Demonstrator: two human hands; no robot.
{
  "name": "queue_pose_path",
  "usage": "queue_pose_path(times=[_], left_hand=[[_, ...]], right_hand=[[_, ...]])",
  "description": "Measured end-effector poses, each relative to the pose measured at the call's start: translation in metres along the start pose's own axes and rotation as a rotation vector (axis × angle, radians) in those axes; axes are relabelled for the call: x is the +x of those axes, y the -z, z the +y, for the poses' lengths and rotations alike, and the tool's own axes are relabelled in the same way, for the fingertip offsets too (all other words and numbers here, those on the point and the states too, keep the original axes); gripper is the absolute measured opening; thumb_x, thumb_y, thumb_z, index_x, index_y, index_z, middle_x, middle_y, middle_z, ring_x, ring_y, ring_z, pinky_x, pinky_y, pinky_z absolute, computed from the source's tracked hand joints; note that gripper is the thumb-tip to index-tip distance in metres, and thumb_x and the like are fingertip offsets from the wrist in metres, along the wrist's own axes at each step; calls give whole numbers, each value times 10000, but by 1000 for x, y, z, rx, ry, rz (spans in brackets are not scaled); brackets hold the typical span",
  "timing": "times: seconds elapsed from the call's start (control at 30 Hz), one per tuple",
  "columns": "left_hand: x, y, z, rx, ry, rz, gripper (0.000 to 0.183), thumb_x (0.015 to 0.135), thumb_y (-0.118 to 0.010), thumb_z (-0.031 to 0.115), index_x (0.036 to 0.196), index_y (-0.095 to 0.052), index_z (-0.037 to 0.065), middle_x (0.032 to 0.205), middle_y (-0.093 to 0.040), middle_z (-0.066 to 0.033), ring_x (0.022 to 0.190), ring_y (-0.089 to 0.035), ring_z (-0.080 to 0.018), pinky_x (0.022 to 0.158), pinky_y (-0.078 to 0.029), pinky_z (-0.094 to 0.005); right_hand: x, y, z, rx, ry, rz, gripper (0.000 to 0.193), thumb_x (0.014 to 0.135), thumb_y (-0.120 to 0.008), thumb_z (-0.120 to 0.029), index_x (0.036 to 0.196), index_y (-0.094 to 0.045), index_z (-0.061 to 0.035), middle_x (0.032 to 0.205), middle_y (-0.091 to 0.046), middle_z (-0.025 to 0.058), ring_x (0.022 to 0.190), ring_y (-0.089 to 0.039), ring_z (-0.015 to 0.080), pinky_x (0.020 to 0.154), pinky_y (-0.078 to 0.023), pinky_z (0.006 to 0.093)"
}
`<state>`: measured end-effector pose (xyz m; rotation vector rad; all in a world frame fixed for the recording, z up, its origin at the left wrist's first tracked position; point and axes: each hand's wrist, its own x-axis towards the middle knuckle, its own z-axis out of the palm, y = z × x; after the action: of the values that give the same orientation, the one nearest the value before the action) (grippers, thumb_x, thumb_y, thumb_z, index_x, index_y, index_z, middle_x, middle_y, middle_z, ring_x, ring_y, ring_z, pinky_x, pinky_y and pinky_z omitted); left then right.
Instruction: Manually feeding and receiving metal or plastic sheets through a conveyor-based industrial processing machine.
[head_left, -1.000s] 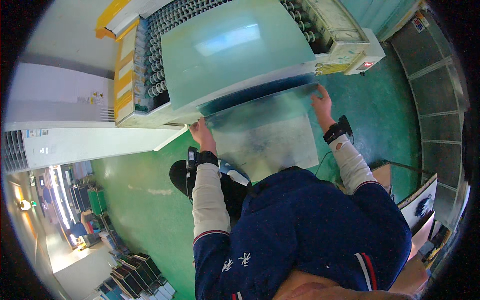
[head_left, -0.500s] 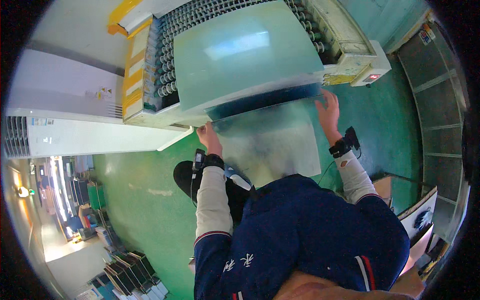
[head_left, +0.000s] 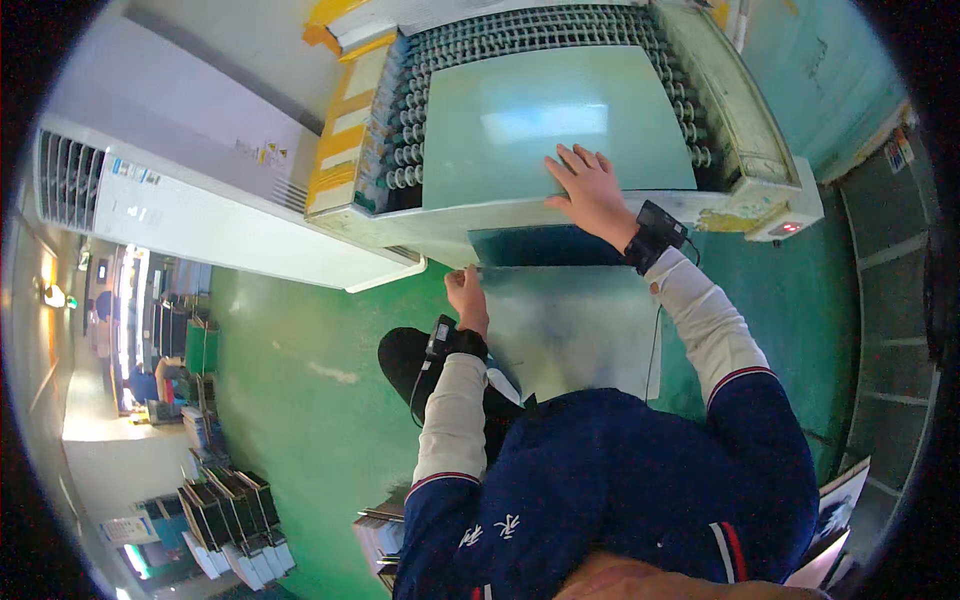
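Observation:
A pale green, glossy sheet (head_left: 520, 125) lies flat on the roller bed of a conveyor machine. My right hand (head_left: 592, 195) is over its near right part, palm down and fingers spread; it appears to rest on the surface. Lower and closer to me, a pale, cloudy sheet (head_left: 580, 330) stretches from below the machine's front toward my body. At that sheet's far left corner is my left hand (head_left: 467, 300), with thumb and fingers pinched together on its edge. Behind the far edge shows a dark blue-green panel (head_left: 545, 247). Both wrists wear black strapped devices.
Rows of small rollers (head_left: 405, 150) surround the upper sheet, inside the machine's frame (head_left: 735, 110). A white cabinet unit (head_left: 230, 235) lies to the left. Stacked dark panels (head_left: 230, 505) are on the green floor (head_left: 310, 400). A grey metal rack (head_left: 890, 300) stands right.
The upper sheet has slid away from me, farther onto the rollers. My right hand has left the lower sheet's far right corner and moved onto the upper sheet. My left hand keeps its corner.

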<state>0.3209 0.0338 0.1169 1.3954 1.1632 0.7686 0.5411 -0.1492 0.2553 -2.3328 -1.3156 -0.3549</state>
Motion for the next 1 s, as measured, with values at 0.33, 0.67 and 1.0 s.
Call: queue_pose_path(times=[0.33, 0.67, 1.0], left_hand=[[13, 14, -20, -117, -93, 28, 335, 824, -711, 244, 953, -529, -6, 881, -570, -65, 803, -514, -157, 740, -443, -316], [2, 15, -17, -107, -38, -10, 279, 823, -714, 222, 870, -533, 15, 840, -569, -54, 765, -516, -142, 707, -445, -298], [11, 13, -23, -3, -44, 13, 273, 838, -697, 223, 875, -531, 9, 830, -572, -62, 749, -521, -149, 709, -450, -306]], right_hand=[[66, -12, 12, -51, 18, -151, 690, 829, -649, -481, 1379, -468, -105, 1473, -392, 159, 1352, -353, 380, 1059, -290, 586], [121, -16, 36, 229, -2, -23, 305, 875, -623, -321, 995, -679, -46, 988, -667, 173, 953, -611, 373, 800, -491, 460], [-8, 16, -49, 539, 310, 93, 202, 830, -673, -217, 903, -671, -28, 868, -647, 133, 848, -598, 346, 758, -477, 454]])
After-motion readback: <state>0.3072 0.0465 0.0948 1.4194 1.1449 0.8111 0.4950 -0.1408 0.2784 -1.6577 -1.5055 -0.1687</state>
